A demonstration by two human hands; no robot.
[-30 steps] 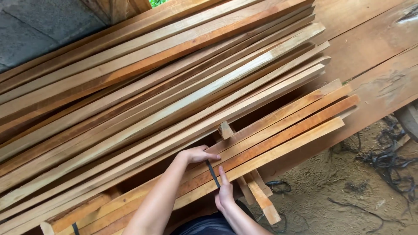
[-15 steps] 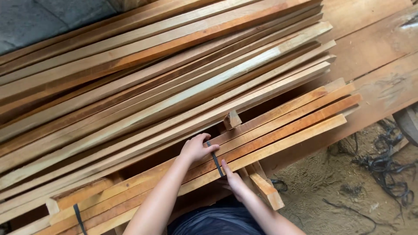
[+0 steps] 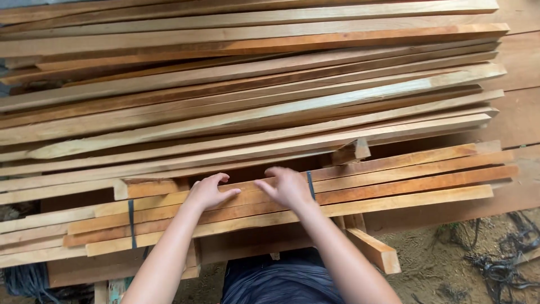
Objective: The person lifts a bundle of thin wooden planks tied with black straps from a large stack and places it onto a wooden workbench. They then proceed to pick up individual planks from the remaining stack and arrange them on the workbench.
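Observation:
Both my hands rest on a bundle of long reddish wooden slats (image 3: pixel 394 183) that lies across the front of the pile. My left hand (image 3: pixel 209 191) lies palm down on the bundle's far slats with fingers curled over the edge. My right hand (image 3: pixel 288 187) sits just beside it, fingers bent on the same slats, right next to a dark strap (image 3: pixel 310 184) that binds the bundle. A second dark strap (image 3: pixel 131 222) wraps the bundle further left. Neither hand lifts anything.
A big stack of long pale and reddish planks (image 3: pixel 253 95) fills the space behind the bundle. A short wood offcut (image 3: pixel 374 250) sticks out below the bundle at right. Black cords (image 3: pixel 500 264) lie on the dirt ground at lower right.
The view has swung so the planks now run nearly level. My left hand slid left along the bundle, and my right hand moved up onto the slats beside the strap.

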